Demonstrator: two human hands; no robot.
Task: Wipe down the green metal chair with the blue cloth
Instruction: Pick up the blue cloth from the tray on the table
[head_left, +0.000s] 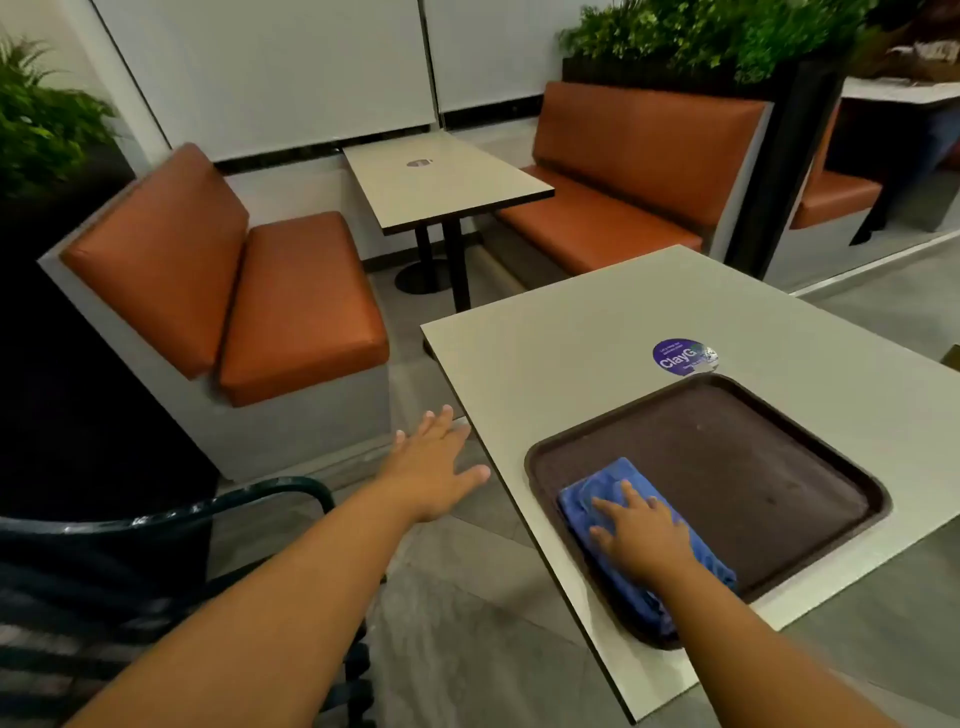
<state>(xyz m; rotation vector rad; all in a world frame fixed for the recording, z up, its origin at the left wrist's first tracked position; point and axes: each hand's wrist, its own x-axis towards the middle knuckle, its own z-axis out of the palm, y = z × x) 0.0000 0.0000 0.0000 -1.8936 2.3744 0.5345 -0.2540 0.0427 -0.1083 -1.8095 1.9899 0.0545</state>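
The blue cloth lies folded at the near left corner of a brown tray on the table. My right hand rests flat on top of the cloth, fingers spread, not gripping it. My left hand hovers open in the air left of the table's corner, palm down, holding nothing. The green metal chair stands at the lower left; its curved backrest and slats show below my left forearm, which hides part of it.
The pale table carries a round purple sticker. Beyond are two orange booth benches with a small table between them. Planters stand at the far left and back right. Grey floor lies between chair and table.
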